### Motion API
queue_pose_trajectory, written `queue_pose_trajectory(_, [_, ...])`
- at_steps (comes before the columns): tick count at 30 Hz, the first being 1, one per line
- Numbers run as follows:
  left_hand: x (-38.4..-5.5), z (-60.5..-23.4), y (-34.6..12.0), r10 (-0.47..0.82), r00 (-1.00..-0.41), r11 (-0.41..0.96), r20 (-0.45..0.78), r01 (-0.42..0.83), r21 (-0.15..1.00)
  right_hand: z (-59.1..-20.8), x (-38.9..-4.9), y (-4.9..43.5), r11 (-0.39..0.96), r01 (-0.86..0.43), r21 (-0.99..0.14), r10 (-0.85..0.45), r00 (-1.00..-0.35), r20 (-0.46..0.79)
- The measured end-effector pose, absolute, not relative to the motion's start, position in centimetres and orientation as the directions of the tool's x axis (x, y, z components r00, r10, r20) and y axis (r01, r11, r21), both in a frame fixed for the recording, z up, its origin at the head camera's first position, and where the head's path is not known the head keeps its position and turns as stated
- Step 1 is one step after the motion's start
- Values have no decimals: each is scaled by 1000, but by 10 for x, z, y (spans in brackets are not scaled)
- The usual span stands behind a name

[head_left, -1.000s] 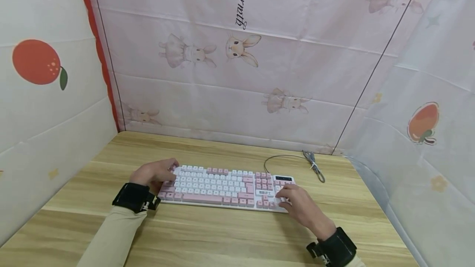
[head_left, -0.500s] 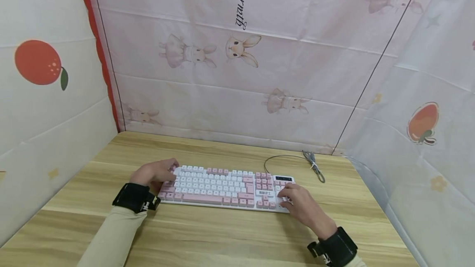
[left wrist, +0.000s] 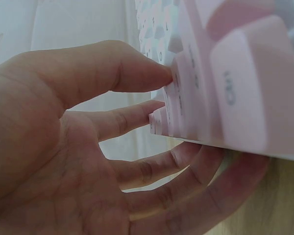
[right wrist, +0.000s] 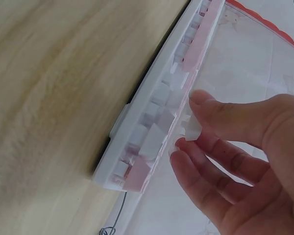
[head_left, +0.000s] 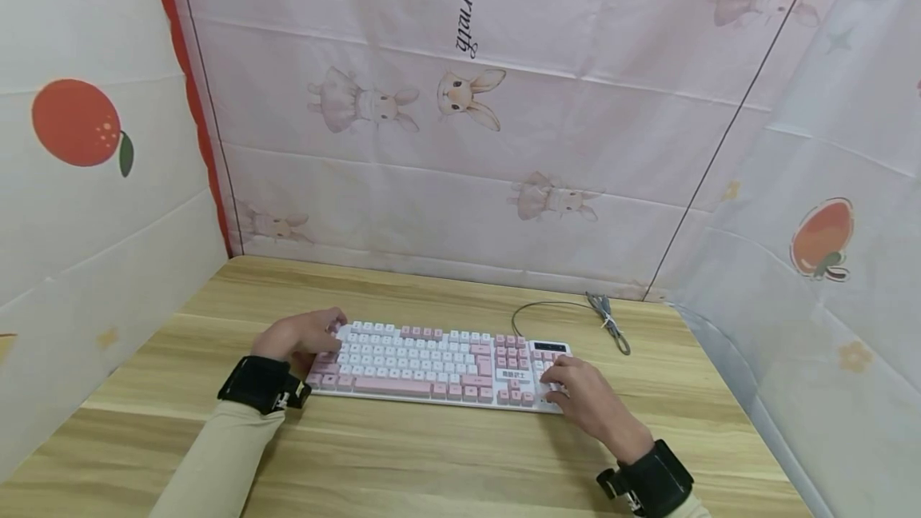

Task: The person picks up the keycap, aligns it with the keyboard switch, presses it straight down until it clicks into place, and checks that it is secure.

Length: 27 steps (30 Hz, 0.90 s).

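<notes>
A pink and white keyboard [head_left: 410, 358] lies flat on the wooden table. My left hand [head_left: 298, 336] holds its left end: in the left wrist view the thumb [left wrist: 137, 68] touches the edge keys while other fingers reach the side and underside near a pink Ctrl key [left wrist: 245, 90]. At the number pad, my right hand [head_left: 586, 398] pinches a white keycap [right wrist: 192, 128] between thumb and fingers. This keycap stands higher than the keys around it in the right wrist view. Whether it still touches the keyboard cannot be told.
The keyboard's grey cable [head_left: 608, 322], bundled with a tie, lies behind its right end. Bare wooden table [head_left: 417, 462] extends in front. Printed cloth walls [head_left: 403, 206] enclose the back and both sides.
My right hand has shifted very slightly to the right over the number pad. The left hand and the keyboard have stayed in place.
</notes>
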<state>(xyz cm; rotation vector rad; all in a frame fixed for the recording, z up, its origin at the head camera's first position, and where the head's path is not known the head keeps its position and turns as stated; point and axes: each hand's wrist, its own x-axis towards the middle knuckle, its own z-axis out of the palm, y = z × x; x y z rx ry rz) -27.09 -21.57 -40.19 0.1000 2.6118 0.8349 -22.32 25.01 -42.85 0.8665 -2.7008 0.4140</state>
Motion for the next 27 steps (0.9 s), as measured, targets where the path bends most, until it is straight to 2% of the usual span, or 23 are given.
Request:
queue_pose_trajectory(8, [-271, -404, -216, 177, -916, 795, -360, -83, 601, -432, -224, 249, 800, -570, -185, -502, -806, 314])
queue_pose_trajectory(27, [-271, -405, -216, 182, -916, 799, -357, -74, 596, -434, -225, 249, 791, -581, -192, -512, -800, 312])
